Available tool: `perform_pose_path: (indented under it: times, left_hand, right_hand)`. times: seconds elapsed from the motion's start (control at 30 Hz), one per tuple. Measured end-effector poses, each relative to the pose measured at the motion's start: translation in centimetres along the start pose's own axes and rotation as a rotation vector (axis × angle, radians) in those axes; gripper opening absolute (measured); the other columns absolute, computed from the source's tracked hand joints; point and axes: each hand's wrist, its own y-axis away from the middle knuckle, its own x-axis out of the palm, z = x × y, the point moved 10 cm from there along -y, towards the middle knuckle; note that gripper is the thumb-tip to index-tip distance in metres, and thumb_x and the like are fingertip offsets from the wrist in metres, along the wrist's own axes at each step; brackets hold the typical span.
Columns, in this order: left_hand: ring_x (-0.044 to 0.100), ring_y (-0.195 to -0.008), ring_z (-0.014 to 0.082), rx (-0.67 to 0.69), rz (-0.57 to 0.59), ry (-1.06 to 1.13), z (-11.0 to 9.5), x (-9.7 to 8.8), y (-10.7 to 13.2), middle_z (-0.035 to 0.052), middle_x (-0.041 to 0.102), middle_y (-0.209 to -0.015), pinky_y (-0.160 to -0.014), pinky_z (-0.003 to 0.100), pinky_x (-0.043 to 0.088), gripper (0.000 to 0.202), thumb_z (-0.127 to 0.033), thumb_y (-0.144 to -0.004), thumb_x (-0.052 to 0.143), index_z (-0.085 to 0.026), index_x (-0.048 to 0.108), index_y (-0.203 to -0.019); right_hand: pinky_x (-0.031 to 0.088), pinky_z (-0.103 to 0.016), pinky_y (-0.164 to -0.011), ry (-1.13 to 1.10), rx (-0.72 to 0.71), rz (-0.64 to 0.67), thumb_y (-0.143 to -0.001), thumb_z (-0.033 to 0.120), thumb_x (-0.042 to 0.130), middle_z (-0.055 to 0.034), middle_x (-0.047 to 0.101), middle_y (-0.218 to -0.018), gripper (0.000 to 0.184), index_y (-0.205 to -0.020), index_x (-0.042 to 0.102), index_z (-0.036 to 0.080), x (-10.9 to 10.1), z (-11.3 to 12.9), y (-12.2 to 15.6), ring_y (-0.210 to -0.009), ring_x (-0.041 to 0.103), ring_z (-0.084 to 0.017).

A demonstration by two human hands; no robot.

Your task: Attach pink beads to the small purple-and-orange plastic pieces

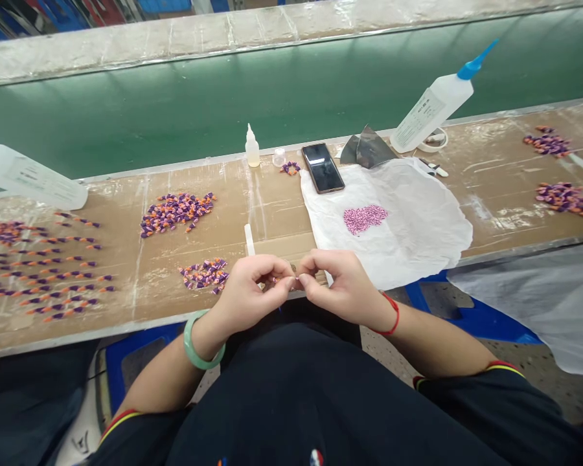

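Note:
My left hand (252, 288) and my right hand (337, 285) meet at the front edge of the workbench (282, 213), fingertips pinched together on a tiny piece too small to name. A green bangle sits on my left wrist and a red cord on my right. Just left of my hands lies a small heap of purple and orange pieces (205, 274). A larger heap of the same pieces (175, 211) lies further back. A white sheet (418, 226) to the right carries a patch of pink beads (364, 218).
A black phone (322, 167), a small dropper bottle (252, 147) and a large squeeze bottle with a blue nozzle (434, 103) stand at the back. Rows of finished purple-orange strips (43, 272) cover the left. More heaps (563, 197) lie far right. A green conveyor belt (291, 97) runs behind.

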Motion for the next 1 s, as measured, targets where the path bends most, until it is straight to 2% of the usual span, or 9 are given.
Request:
perform_pose_path:
  times: [0.3,0.47,0.8,1.0]
  left_hand:
    - [0.056,-0.05,0.0096,0.017,-0.076,0.012,0.9,-0.7,0.4,0.0019,0.068,-0.059,-0.05,0.017,0.044,0.015,-0.018,-0.078,0.058,-0.014,0.065,-0.065]
    - [0.057,-0.051,0.0097,-0.011,-0.114,0.048,1.7,-1.5,0.7,0.0017,0.068,-0.06,-0.049,0.017,0.044,0.014,-0.02,-0.079,0.061,-0.014,0.065,-0.067]
    - [0.048,-0.05,0.0074,0.049,-0.009,-0.029,1.3,-1.7,0.6,-0.0018,0.059,-0.055,-0.049,0.017,0.037,0.016,-0.015,-0.077,0.059,-0.014,0.063,-0.063]
    - [0.046,-0.05,0.007,0.039,0.042,0.036,2.2,-0.9,1.2,-0.002,0.058,-0.056,-0.049,0.018,0.035,0.014,-0.013,-0.076,0.057,-0.015,0.064,-0.064]
  right_hand:
    - [0.044,-0.02,-0.053,0.011,0.036,-0.031,-0.081,0.015,0.053,0.0031,0.057,-0.062,0.011,-0.072,0.051,0.02,1.2,-1.1,-0.2,-0.055,0.053,-0.009]
    - [0.045,-0.021,-0.055,0.013,0.032,0.032,-0.086,0.017,0.051,0.002,0.059,-0.064,0.012,-0.075,0.051,0.02,2.0,-1.1,-0.7,-0.057,0.054,-0.01]
    - [0.048,-0.02,-0.057,0.003,0.075,0.162,-0.081,0.015,0.056,0.0013,0.065,-0.065,0.008,-0.074,0.057,0.019,2.7,-1.2,-1.1,-0.058,0.059,-0.009]
    - [0.048,-0.02,-0.056,-0.089,0.116,0.253,-0.08,0.013,0.053,0.0017,0.063,-0.064,0.009,-0.073,0.054,0.019,4.2,-2.1,-0.3,-0.057,0.059,-0.009]
